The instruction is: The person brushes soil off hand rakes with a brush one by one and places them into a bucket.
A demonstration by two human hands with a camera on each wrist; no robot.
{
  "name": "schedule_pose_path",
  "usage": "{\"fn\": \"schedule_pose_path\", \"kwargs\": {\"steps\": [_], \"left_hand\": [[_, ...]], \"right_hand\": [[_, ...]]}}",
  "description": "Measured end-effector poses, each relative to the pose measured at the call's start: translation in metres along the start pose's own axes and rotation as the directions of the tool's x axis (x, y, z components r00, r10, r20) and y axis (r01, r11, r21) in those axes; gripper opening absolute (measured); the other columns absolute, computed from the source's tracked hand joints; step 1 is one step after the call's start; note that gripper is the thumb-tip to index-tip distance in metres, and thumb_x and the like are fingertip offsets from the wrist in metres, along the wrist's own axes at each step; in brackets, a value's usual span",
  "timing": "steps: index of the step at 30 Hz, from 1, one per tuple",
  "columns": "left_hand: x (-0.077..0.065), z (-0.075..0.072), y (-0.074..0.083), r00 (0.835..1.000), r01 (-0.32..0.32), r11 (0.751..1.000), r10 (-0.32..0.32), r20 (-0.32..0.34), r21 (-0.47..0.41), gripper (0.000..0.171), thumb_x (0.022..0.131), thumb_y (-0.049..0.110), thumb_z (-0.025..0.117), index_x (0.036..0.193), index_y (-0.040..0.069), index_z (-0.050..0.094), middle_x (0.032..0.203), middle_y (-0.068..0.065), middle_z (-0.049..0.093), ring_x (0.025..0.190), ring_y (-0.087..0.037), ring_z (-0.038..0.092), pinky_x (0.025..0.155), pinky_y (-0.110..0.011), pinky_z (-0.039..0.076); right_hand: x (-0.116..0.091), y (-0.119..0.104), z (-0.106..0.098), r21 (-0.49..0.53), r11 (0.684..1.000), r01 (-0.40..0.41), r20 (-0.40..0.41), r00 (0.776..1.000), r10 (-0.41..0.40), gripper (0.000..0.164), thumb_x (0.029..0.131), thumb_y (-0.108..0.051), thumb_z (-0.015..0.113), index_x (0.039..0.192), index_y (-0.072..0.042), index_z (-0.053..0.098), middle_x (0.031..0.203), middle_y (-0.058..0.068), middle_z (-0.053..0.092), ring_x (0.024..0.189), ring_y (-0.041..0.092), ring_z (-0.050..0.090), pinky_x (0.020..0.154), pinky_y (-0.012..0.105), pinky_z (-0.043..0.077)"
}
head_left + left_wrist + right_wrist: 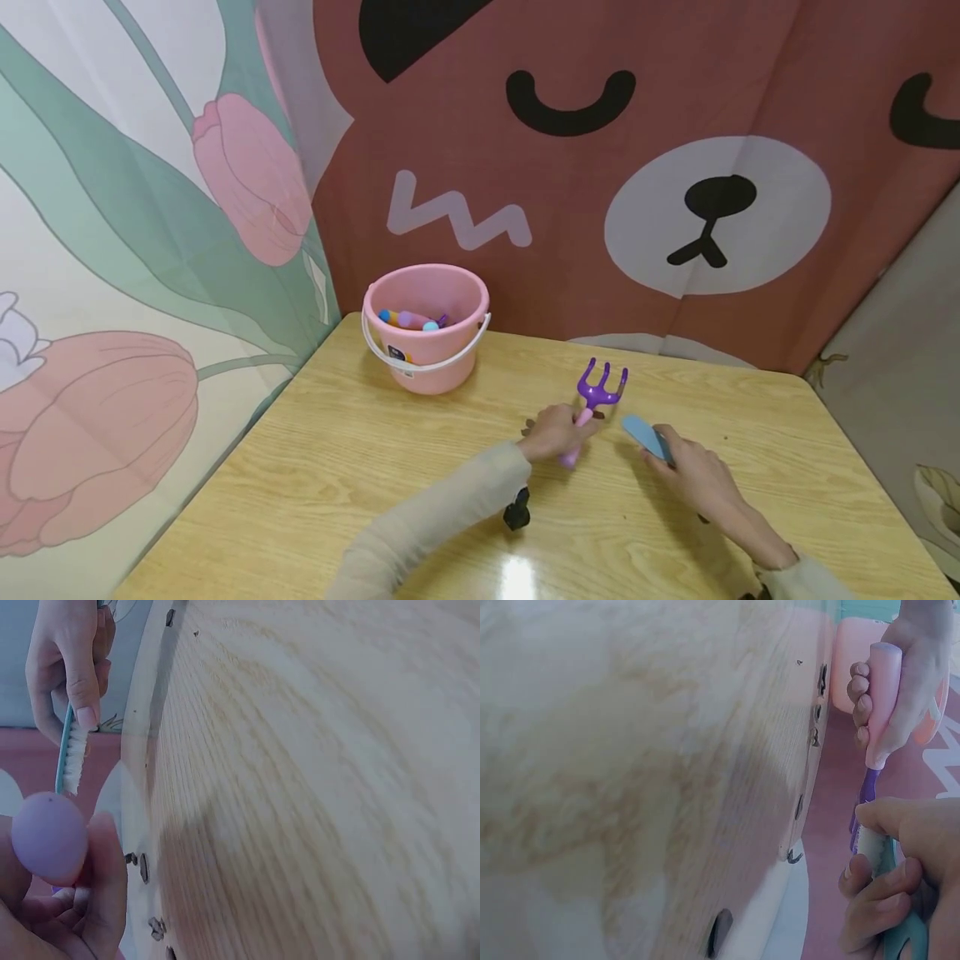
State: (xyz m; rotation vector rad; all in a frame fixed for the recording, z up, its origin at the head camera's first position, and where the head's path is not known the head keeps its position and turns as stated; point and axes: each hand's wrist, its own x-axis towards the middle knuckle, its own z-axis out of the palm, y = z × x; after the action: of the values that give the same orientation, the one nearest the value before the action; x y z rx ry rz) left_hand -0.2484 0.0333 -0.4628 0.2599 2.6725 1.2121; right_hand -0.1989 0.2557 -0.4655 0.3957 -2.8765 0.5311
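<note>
My left hand point(557, 432) grips the pink handle of a toy garden fork point(597, 392), whose three purple tines point toward the back of the table. In the left wrist view the rounded end of the fork's handle point(49, 838) faces the camera. To the right, my right hand point(697, 477) holds a blue brush point(641, 435), thumb and fingers around it. White bristles point(73, 761) show on the brush's underside in the left wrist view. The brush's tip is close to the fork but apart from it in the head view.
A pink bucket point(450, 379) with a white handle stands at the back left, several colourful tool handles point(408, 320) inside. Small dark bits point(156, 928) lie scattered on the wooden table point(300, 492). Printed cloth point(465, 108) hangs behind and beside the table.
</note>
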Motion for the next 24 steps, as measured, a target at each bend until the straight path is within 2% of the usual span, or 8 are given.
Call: {"fn": "schedule_pose_path", "kwargs": {"steps": [4,6,9,12,14,17,19,24], "left_hand": [[-0.002,-0.005,-0.002,1.0,-0.006,0.996,0.007,0.021,-0.085,0.032,0.097,0.034,0.063,0.082,0.007,0.067,0.059,-0.004,0.063,0.042,-0.01,0.053,0.062,-0.036,0.057],[-0.001,-0.006,-0.004,0.999,-0.005,0.99,0.01,0.034,-0.141,0.029,0.098,0.031,0.064,0.084,0.005,0.067,0.062,-0.007,0.064,0.042,-0.011,0.054,0.046,-0.028,0.053],[-0.002,-0.011,-0.008,0.999,-0.02,0.982,0.029,0.04,-0.189,0.026,0.098,0.028,0.063,0.086,0.005,0.066,0.066,-0.012,0.066,0.043,-0.012,0.054,0.041,-0.022,0.048],[-0.003,-0.016,-0.011,0.997,-0.058,0.982,0.065,0.029,-0.178,0.023,0.099,0.028,0.063,0.093,0.005,0.064,0.068,-0.013,0.066,0.043,-0.012,0.054,0.04,-0.022,0.047],[-0.005,-0.019,-0.014,0.996,-0.082,0.985,0.087,0.023,-0.151,0.024,0.099,0.028,0.063,0.105,0.005,0.064,0.067,-0.013,0.066,0.042,-0.011,0.054,0.039,-0.022,0.047],[-0.006,-0.023,-0.018,0.994,-0.106,0.986,0.11,0.026,-0.132,0.033,0.099,0.027,0.062,0.123,0.004,0.061,0.067,-0.013,0.067,0.041,-0.011,0.054,0.038,-0.023,0.047],[-0.008,-0.025,-0.02,0.993,-0.101,0.984,0.108,0.041,-0.146,0.036,0.1,0.025,0.061,0.128,0.003,0.059,0.067,-0.014,0.067,0.041,-0.012,0.054,0.038,-0.023,0.047],[-0.009,-0.028,-0.025,0.994,-0.094,0.981,0.102,0.039,-0.168,0.027,0.099,0.018,0.06,0.12,0.0,0.061,0.067,-0.016,0.065,0.041,-0.013,0.054,0.039,-0.024,0.048]], "right_hand": [[0.002,-0.001,0.001,-0.003,1.0,0.014,-0.005,1.0,-0.014,0.051,0.092,-0.027,0.072,0.126,0.007,0.054,0.077,0.011,0.062,0.058,0.017,0.051,0.044,0.032,0.04],[0.002,-0.002,0.001,-0.003,1.0,0.02,0.0,1.0,-0.02,0.051,0.092,-0.026,0.071,0.126,0.007,0.054,0.077,0.01,0.062,0.057,0.016,0.051,0.044,0.031,0.04],[0.004,-0.004,0.0,-0.001,1.0,0.021,0.01,1.0,-0.021,0.052,0.092,-0.026,0.071,0.127,0.007,0.053,0.076,0.01,0.062,0.056,0.016,0.051,0.043,0.031,0.039],[0.005,-0.006,0.0,0.007,1.0,0.02,0.015,1.0,-0.02,0.053,0.092,-0.027,0.07,0.128,0.008,0.052,0.079,0.013,0.064,0.056,0.016,0.051,0.043,0.031,0.039],[0.006,-0.007,0.0,0.013,1.0,0.02,0.018,1.0,-0.02,0.054,0.093,-0.027,0.07,0.129,0.008,0.051,0.081,0.016,0.064,0.056,0.017,0.051,0.043,0.031,0.039],[0.007,-0.008,0.0,0.018,1.0,0.02,0.02,1.0,-0.02,0.055,0.093,-0.027,0.07,0.129,0.008,0.049,0.084,0.018,0.065,0.056,0.016,0.051,0.043,0.03,0.039],[0.008,-0.009,0.001,0.018,1.0,0.018,0.023,1.0,-0.018,0.056,0.093,-0.027,0.07,0.129,0.009,0.048,0.083,0.019,0.065,0.055,0.016,0.05,0.042,0.03,0.038],[0.011,-0.012,0.001,0.019,1.0,0.022,0.03,0.999,-0.023,0.056,0.093,-0.028,0.07,0.128,0.01,0.049,0.085,0.019,0.066,0.056,0.015,0.051,0.043,0.03,0.039]]}}
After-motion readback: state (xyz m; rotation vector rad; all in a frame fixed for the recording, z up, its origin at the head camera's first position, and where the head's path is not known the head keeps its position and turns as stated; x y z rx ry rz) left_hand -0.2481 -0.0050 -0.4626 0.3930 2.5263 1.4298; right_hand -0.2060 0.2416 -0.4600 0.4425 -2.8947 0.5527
